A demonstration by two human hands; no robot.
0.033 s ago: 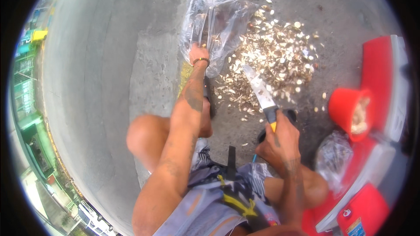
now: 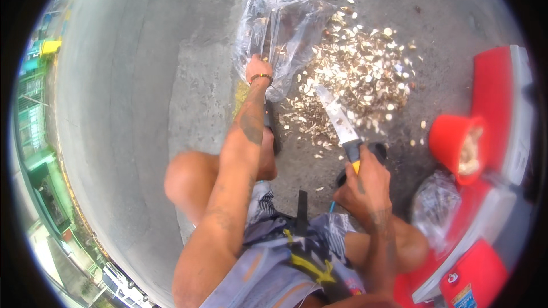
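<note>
Our left hand (image 2: 259,69) grips the bag (image 2: 282,25) beside the pale bits (image 2: 371,68) — the pinch itself hard to make out. Our right hand (image 2: 366,185) clasps the knife (image 2: 341,122), its handle partly hidden.

My left hand (image 2: 260,71) grasping a clear plastic bag (image 2: 279,31) just left of the heap of pale slices (image 2: 365,74), my right hand (image 2: 366,179) gripping a knife (image 2: 341,121) pointed at the heap, a red bucket (image 2: 448,142) right of the heap, grey pavement (image 2: 137,91) around it.
</note>
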